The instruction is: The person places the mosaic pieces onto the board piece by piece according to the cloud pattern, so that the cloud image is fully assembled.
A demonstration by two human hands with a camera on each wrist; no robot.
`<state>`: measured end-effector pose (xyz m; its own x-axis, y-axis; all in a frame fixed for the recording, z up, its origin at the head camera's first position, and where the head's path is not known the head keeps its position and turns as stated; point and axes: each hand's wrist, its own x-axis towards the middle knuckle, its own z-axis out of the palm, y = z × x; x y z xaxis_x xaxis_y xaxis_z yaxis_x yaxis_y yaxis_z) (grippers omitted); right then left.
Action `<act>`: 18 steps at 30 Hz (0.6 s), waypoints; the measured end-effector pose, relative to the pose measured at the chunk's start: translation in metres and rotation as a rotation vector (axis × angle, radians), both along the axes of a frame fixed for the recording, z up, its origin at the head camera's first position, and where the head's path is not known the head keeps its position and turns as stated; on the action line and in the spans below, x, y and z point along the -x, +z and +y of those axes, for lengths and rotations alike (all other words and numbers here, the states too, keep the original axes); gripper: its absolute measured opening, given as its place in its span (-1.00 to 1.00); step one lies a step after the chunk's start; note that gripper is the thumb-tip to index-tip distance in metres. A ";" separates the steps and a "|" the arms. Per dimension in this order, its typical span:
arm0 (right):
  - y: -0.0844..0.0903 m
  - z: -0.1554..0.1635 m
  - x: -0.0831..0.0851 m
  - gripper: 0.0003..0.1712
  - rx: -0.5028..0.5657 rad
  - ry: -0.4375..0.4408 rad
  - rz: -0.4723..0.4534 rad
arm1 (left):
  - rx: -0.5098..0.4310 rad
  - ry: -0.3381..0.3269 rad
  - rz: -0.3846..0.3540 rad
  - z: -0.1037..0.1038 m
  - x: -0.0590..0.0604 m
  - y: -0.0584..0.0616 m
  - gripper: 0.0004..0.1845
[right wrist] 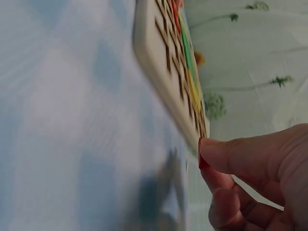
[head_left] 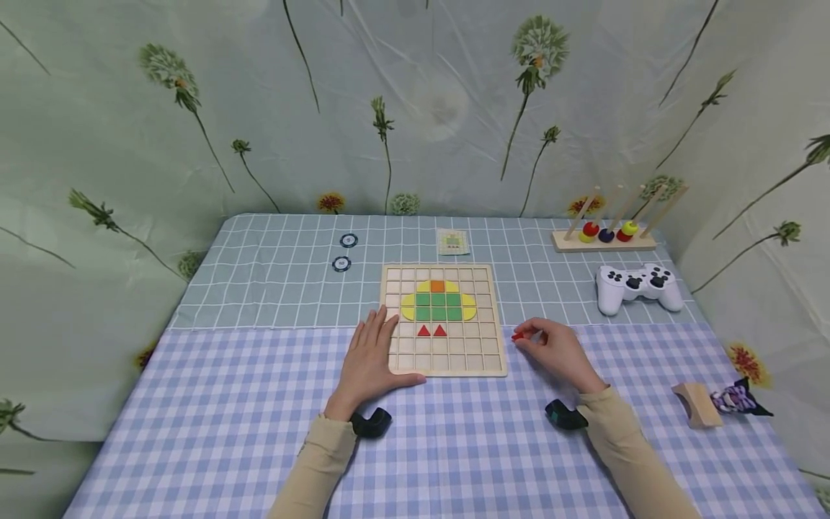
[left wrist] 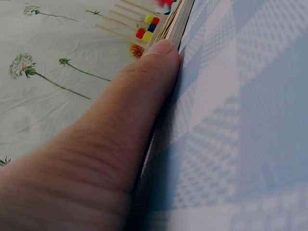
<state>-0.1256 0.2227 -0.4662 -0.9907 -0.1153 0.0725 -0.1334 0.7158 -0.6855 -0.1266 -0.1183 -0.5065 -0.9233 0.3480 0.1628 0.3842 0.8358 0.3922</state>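
A wooden grid board (head_left: 447, 360) lies on the checked tablecloth, with an orange, yellow and green figure and two red triangles (head_left: 431, 331) set in its cells. My left hand (head_left: 371, 353) rests flat on the board's left front corner, fingers straight; its thumb (left wrist: 144, 82) lies along the board's edge (left wrist: 178, 24). My right hand (head_left: 551, 347) hovers just right of the board and pinches a small red piece (head_left: 517, 336) between thumb and fingertips. The right wrist view shows that red piece (right wrist: 201, 156) beside the board (right wrist: 163, 62).
A small pattern card (head_left: 452, 242) lies behind the board. Two round discs (head_left: 345, 252) sit at the back left. A white game controller (head_left: 637, 286) and a peg rack with coloured rings (head_left: 606, 231) stand at the back right. A wooden block (head_left: 694, 404) and a purple toy (head_left: 735, 398) lie at the right.
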 end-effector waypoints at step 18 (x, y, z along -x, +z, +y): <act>0.004 -0.073 0.031 -0.89 0.099 0.146 -0.023 | 0.003 0.007 -0.004 0.001 0.000 0.001 0.24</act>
